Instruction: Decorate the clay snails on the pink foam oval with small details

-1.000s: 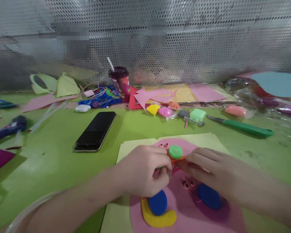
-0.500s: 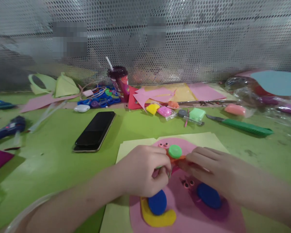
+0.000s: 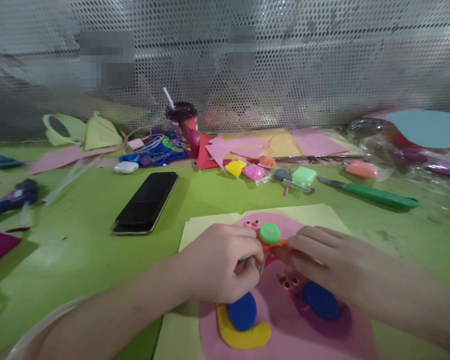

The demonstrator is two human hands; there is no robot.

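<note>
Very little has moved since the earlier frame: the whole view has slid slightly to the left, as if the head turned a touch, while both hands keep their places over the work.

The person's left hand and right hand face each other, a narrow gap apart, above a pink card on pale yellow paper. In that gap lies an orange strip, its long axis running roughly from left to right, from one hand's fingertips to the other's. The right hand's fingers and thumb close on its right end. The left hand is curled, thumb and finger drawn together at the other end; whether it grips the strip cannot be told. Neither hand is clearly nearer. A round green cap sits just beyond the strip, on the side away from the person.

Below the left hand are a blue cap and a curved yellow piece; below the right, a second blue cap on a purple piece.

The strip's ends are hidden by fingers. A thin greyish sliver under the left fingertips is too small to identify. The card's near edge is cut off by the frame.
</note>
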